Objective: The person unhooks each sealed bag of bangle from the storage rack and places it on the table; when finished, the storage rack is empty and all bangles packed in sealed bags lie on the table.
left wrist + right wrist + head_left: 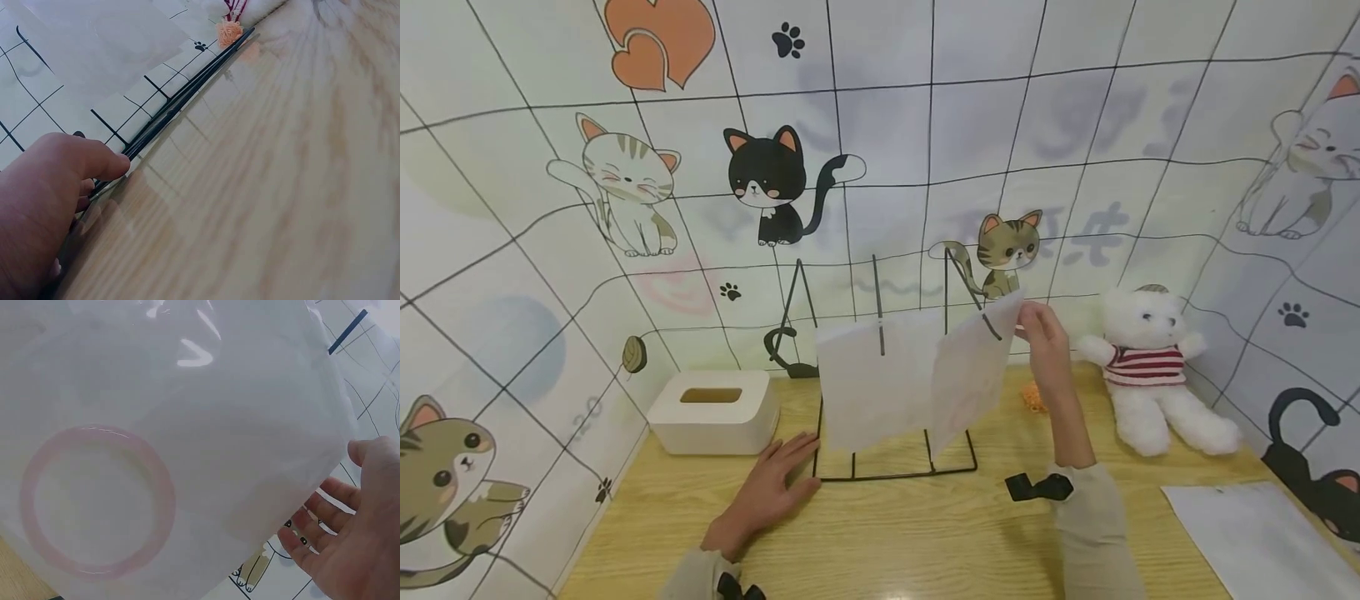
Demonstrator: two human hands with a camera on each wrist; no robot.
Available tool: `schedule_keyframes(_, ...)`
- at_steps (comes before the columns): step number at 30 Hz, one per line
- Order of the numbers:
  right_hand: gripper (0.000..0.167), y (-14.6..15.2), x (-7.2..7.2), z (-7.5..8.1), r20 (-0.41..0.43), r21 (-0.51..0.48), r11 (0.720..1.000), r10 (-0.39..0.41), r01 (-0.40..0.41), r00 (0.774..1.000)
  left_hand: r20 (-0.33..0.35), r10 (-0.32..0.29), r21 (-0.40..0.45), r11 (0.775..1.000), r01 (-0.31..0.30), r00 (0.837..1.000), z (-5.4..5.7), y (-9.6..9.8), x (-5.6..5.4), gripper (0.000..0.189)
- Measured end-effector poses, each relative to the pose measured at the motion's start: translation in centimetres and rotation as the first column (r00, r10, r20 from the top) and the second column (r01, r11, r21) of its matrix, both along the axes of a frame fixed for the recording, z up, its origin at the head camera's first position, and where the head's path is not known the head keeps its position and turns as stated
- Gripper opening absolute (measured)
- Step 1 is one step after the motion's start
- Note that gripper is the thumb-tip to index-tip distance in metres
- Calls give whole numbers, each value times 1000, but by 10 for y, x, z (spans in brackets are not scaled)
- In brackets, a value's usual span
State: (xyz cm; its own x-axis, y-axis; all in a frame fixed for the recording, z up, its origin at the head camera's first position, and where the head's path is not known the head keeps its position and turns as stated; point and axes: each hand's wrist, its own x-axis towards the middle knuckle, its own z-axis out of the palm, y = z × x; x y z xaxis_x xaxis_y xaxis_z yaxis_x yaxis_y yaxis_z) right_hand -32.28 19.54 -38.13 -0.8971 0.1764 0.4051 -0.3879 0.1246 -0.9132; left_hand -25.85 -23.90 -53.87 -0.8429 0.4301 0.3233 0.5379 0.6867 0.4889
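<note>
A black wire rack (895, 477) with upright hooks stands on the wooden table. Translucent whitish plastic bags hang on its hooks: one bag (880, 383) in the middle, another bag (973, 375) at the right, turned at an angle. My right hand (1047, 346) holds the right bag by its outer edge, thumb on one side and fingers behind. A pale pink ring (165, 494) shows through that bag in the right wrist view. My left hand (775, 479) rests on the table, its fingers and thumb touching the rack's left front corner.
A white tissue box (715, 425) stands left of the rack. To the right sit a white teddy bear (1150, 367) in a striped shirt and a small orange item (1034, 397). A white sheet (1262, 533) lies at the front right. A cat-printed cloth wall (895, 183) surrounds the table.
</note>
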Motion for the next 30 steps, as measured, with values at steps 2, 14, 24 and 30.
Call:
schedule_keyframes(2, 52, -2, -1, -1, 25, 53, 998, 43, -45, 999, -7, -1, -3, 1000, 1, 1000, 1, 0, -1, 59)
schedule_keyframes(14, 44, -16, -1, -2, 61, 63, 995, 73, -77, 995, 5, 8, -5, 1000, -8, 1000, -2, -1, -1, 60)
schedule_keyframes(24, 27, -17, 1, -1, -7, -165, 986, -37, 35, 999, -9, -3, 5, 1000, 3, 1000, -1, 0, -2, 59)
schedule_keyframes(30, 21, -16, 2, 1, -156, -258, 964, -105, 62, 982, -6, 0, 4, 1000, 0, 1000, -1, -1, -1, 59)
